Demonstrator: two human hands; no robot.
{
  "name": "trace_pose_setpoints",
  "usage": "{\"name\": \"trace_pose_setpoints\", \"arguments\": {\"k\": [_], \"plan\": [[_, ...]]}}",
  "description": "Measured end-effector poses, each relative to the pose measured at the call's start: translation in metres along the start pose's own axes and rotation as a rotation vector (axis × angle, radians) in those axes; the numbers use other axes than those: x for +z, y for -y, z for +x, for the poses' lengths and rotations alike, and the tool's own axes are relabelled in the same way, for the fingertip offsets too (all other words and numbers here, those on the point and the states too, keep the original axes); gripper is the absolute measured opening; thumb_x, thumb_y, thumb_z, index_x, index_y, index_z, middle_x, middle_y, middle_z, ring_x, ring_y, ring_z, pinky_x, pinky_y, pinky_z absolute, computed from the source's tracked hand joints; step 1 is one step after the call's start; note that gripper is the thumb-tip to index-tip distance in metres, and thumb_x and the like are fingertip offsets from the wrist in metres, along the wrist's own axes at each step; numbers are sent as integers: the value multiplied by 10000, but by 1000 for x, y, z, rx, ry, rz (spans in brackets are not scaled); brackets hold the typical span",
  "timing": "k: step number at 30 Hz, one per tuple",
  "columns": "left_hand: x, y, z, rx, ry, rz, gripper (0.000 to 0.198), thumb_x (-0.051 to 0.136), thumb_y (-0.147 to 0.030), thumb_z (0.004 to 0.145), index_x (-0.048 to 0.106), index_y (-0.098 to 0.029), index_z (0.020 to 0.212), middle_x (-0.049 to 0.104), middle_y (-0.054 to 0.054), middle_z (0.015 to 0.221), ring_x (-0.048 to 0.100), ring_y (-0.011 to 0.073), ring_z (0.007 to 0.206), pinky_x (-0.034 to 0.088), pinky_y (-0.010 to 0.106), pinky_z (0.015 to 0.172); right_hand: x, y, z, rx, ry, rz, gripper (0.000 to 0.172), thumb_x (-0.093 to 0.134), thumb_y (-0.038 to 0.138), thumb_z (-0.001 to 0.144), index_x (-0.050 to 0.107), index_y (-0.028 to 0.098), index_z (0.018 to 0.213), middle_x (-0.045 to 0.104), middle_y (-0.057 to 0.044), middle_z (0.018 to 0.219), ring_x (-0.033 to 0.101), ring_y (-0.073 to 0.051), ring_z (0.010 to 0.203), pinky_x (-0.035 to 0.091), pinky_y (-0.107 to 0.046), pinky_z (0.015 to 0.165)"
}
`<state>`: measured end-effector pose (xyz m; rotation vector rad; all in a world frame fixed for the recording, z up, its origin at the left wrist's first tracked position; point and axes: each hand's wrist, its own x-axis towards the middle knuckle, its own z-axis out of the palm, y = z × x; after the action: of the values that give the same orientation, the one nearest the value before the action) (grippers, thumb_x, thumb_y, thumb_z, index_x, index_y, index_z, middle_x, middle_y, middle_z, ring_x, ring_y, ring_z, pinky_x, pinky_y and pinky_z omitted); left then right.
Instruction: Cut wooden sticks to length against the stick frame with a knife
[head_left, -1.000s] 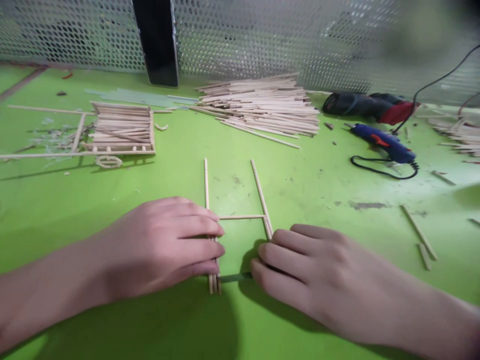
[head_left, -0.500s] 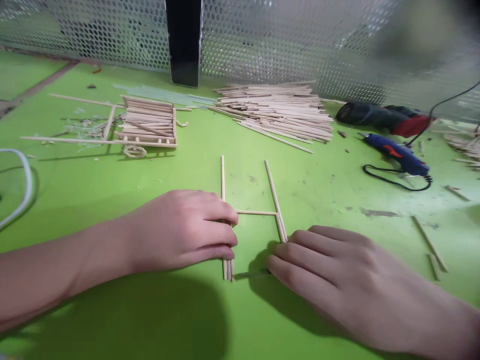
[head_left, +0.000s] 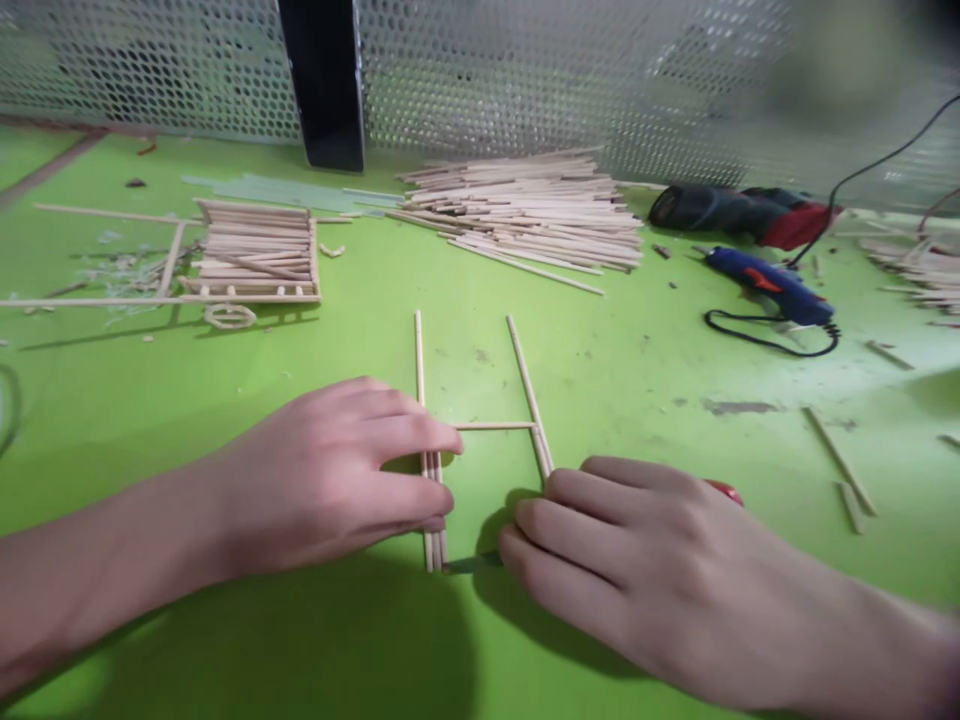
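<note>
Thin wooden sticks form an H-shaped frame (head_left: 420, 350) on the green table, with a crosspiece (head_left: 495, 426) between two long side sticks. My left hand (head_left: 360, 470) grips the left side, where several sticks lie side by side, its index finger raised apart from the others. My right hand (head_left: 630, 550) is closed around a knife (head_left: 474, 564). The thin dark blade reaches left to the lower ends of the left sticks; a bit of red handle shows behind the knuckles. This hand also covers the lower end of the right side stick (head_left: 525, 370).
A small stick-built cart (head_left: 255, 250) stands at the back left beside glue scraps. Behind the frame is a pile of sticks (head_left: 525, 215). A blue glue gun (head_left: 772, 285) and a black-and-red tool (head_left: 727, 215) lie at the right. Perforated metal (head_left: 480, 80) borders the back.
The view has shifted, so most things sit further left. My left index finger has lifted away from the other fingers. The red handle end now shows behind my right hand.
</note>
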<state>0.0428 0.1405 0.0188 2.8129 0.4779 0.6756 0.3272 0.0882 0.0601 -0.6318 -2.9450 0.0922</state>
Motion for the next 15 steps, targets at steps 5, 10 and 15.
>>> {"name": "trace_pose_setpoints", "arguments": {"k": [5,10,15], "plan": [[-2,1,1,-34,44,-32,182,615,-280,1082,794,-262,1055,758,52,1244,683,233,1130,499,374,971,-1,-2,-1,12,-52,34,385,318,151,1160,676,173,1023,694,-14,883,542,-180,733,367,-369,634],[0,1,-2,-76,38,-74,220,586,-305,1100,798,-256,1070,761,65,1278,681,248,1191,509,415,1025,4,-1,-3,19,-57,62,424,286,152,1157,683,177,1009,694,-15,871,527,-187,720,374,-381,622],[-1,-1,-2,-94,60,-60,260,560,-304,1114,816,-275,1078,786,44,1265,707,221,1156,537,400,1048,10,2,-7,25,-74,77,291,410,150,1114,687,179,1031,688,-19,873,520,-189,712,380,-375,625]]}}
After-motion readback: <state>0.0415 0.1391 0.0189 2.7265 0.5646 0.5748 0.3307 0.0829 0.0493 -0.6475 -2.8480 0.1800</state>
